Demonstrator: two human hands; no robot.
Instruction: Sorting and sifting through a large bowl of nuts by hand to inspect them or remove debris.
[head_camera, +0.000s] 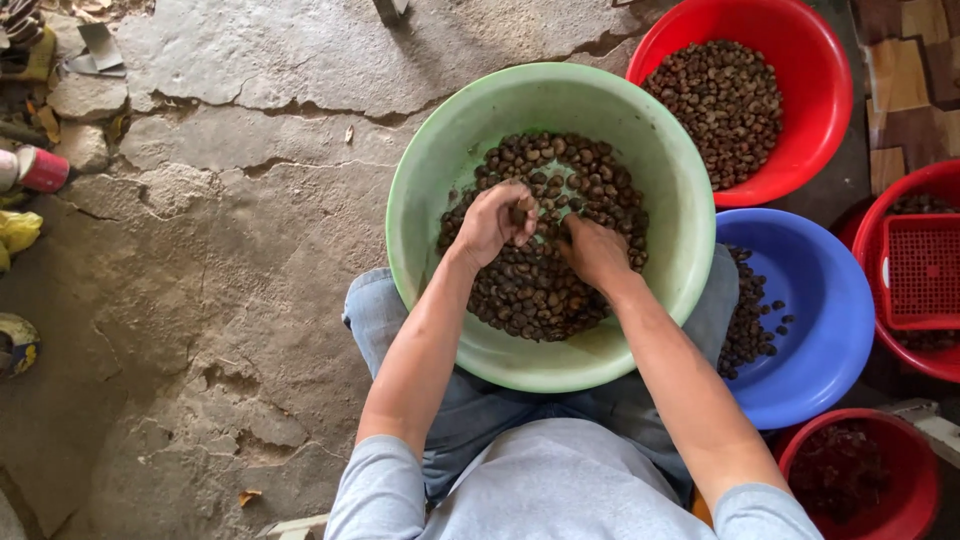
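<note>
Both hands in the green basin (420, 190) of brown nuts (530, 290).
I see my left hand (492, 222) grip pinching one nut (521, 208); right hand (595, 252) rests curled on the pile, its grip unclear.

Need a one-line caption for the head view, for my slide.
Seated person's left hand and right hand sort dark brown nuts in a green basin, beside red and blue basins.

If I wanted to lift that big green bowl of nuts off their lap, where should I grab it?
Probably by the rim of the green bowl, one hand on each opposite side. It is wide, round and smooth-walled with no visible handles, and the left hand and right hand occupy the middle.
</note>
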